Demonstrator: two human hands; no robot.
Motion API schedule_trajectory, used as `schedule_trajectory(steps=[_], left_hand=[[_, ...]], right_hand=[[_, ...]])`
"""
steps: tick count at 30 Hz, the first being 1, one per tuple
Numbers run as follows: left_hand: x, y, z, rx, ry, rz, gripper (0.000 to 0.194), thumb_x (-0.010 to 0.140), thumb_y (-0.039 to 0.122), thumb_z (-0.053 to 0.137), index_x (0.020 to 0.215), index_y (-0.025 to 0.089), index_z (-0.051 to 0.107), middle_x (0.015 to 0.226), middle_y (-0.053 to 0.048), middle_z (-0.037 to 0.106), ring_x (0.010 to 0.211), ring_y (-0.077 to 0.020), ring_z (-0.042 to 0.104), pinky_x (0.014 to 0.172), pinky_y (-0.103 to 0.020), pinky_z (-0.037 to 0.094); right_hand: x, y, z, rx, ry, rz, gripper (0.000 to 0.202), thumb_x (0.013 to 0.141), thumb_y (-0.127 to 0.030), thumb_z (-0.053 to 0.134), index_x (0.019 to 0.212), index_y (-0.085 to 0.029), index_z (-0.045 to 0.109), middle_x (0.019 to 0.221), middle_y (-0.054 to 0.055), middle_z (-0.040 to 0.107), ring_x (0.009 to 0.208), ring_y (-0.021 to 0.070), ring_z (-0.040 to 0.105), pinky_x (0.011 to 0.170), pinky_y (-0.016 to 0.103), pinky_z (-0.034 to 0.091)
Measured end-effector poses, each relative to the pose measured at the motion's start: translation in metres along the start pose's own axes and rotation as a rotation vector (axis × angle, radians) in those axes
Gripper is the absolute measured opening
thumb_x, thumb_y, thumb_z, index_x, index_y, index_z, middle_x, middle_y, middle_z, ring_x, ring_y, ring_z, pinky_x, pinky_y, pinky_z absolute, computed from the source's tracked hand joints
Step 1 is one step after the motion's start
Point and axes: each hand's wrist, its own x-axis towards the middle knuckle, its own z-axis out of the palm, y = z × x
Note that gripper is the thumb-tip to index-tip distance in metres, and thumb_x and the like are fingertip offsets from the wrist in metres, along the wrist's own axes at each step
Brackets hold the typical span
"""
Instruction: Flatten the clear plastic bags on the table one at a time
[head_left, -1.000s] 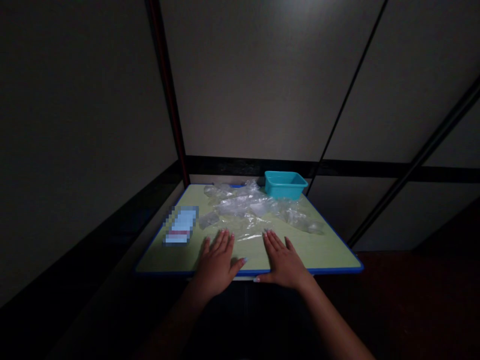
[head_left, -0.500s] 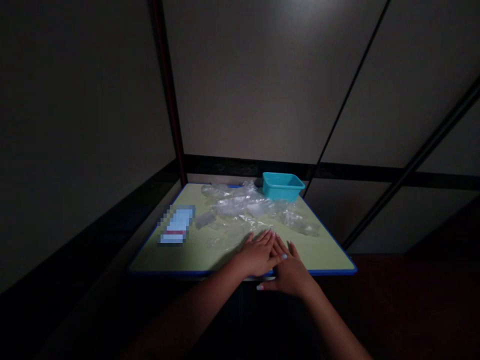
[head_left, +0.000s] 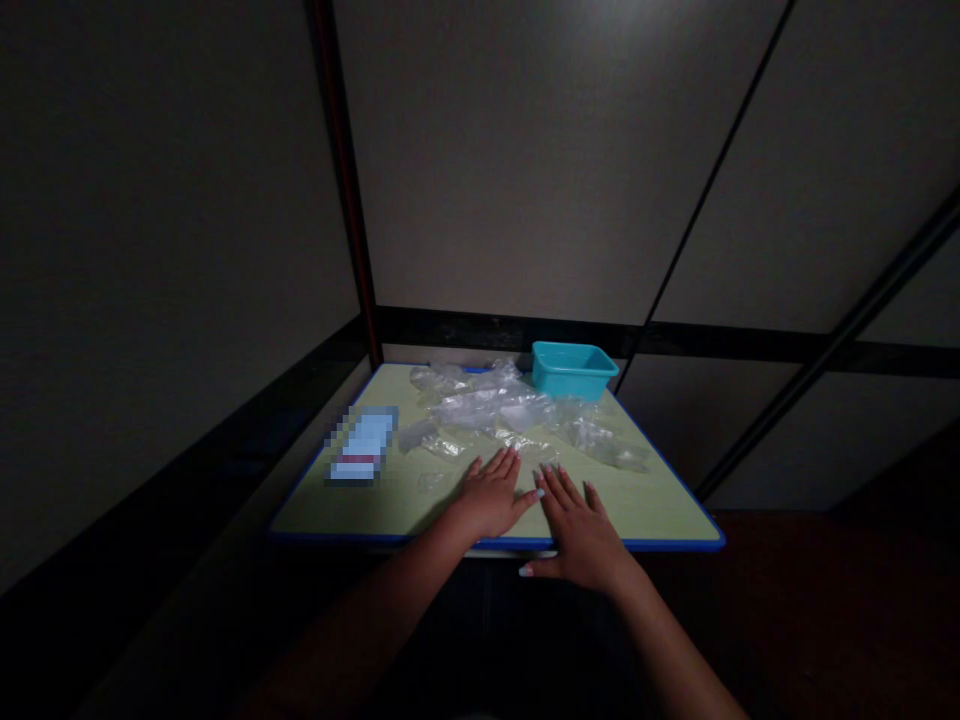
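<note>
My left hand (head_left: 491, 500) lies flat near the table's front edge, fingers spread, its fingertips close to a heap of crumpled clear plastic bags (head_left: 487, 408). To its right, my right hand (head_left: 581, 535) is stretched out palm down, fingers on the tabletop and thumb out past the front edge. Neither hand holds anything. The bags spread across the middle and back of the pale yellow-green table (head_left: 330, 520), which has a blue rim. Whether my left fingertips touch the plastic is hard to tell.
A turquoise plastic basket (head_left: 574, 380) stands at the back right corner. On the left lies a blurred-out flat thing with a bright face (head_left: 366, 445), perhaps a phone. Panelled walls (head_left: 510, 200) close in behind and to the left. The room is dim.
My hands have come apart: the left, which overlapped the right, has shifted left across the tabletop. The right hand stays nearly where it was. The camera view has shifted slightly.
</note>
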Motion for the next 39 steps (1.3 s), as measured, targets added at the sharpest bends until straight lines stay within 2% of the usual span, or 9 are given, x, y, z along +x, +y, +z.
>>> schedule_trajectory(steps=[7, 16, 19, 26, 31, 39], left_hand=[[-0.009, -0.021, -0.008, 0.018, 0.028, -0.092, 0.071, 0.093, 0.059, 0.017, 0.147, 0.012, 0.02, 0.154, -0.009, 0.015, 0.142, -0.0214, 0.012, 0.113, -0.049, 0.014], [-0.024, -0.07, -0.015, 0.097, 0.05, -0.213, 0.066, 0.095, 0.053, 0.02, 0.146, 0.013, 0.024, 0.153, -0.011, 0.018, 0.142, -0.0229, 0.016, 0.111, -0.048, 0.019], [-0.03, -0.08, -0.015, 0.121, 0.066, -0.231, 0.065, 0.095, 0.052, 0.023, 0.146, 0.012, 0.023, 0.153, -0.011, 0.018, 0.142, -0.0225, 0.016, 0.111, -0.048, 0.019], [-0.034, -0.08, -0.015, 0.113, 0.058, -0.241, 0.067, 0.093, 0.055, 0.026, 0.148, 0.016, 0.02, 0.154, -0.011, 0.014, 0.141, -0.025, 0.016, 0.111, -0.051, 0.016], [-0.036, -0.08, -0.016, 0.131, 0.071, -0.257, 0.064, 0.094, 0.053, 0.026, 0.148, 0.019, 0.02, 0.154, -0.011, 0.017, 0.141, -0.0251, 0.018, 0.11, -0.051, 0.016], [-0.04, -0.085, -0.016, 0.183, 0.069, -0.226, 0.053, 0.096, 0.035, 0.025, 0.147, 0.021, 0.021, 0.154, -0.008, 0.019, 0.142, -0.0217, 0.014, 0.11, -0.053, 0.016]], right_hand=[[-0.001, -0.001, -0.003, 0.011, -0.006, -0.003, 0.123, 0.059, -0.076, 0.06, 0.149, -0.016, 0.001, 0.154, 0.015, -0.001, 0.141, 0.0313, -0.005, 0.109, 0.059, 0.0], [-0.002, 0.001, 0.0, 0.024, 0.007, -0.018, 0.123, 0.06, -0.076, 0.058, 0.149, -0.014, 0.0, 0.154, 0.016, 0.001, 0.142, 0.0297, 0.001, 0.111, 0.056, 0.002], [-0.002, 0.002, 0.001, 0.025, 0.012, -0.02, 0.123, 0.06, -0.076, 0.059, 0.149, -0.015, -0.001, 0.154, 0.016, 0.002, 0.142, 0.0296, 0.002, 0.111, 0.056, 0.001], [-0.003, 0.002, 0.0, 0.021, 0.015, -0.016, 0.124, 0.06, -0.076, 0.059, 0.149, -0.015, -0.001, 0.154, 0.016, 0.002, 0.142, 0.0298, 0.002, 0.11, 0.057, 0.002], [-0.003, -0.001, -0.003, 0.031, 0.007, -0.022, 0.123, 0.06, -0.072, 0.062, 0.149, -0.016, -0.002, 0.155, 0.016, 0.003, 0.142, 0.031, 0.003, 0.111, 0.056, 0.003], [-0.011, 0.005, -0.002, 0.03, -0.006, -0.019, 0.124, 0.059, -0.068, 0.067, 0.149, -0.017, -0.001, 0.154, 0.015, 0.0, 0.142, 0.0295, 0.001, 0.111, 0.056, 0.002]])
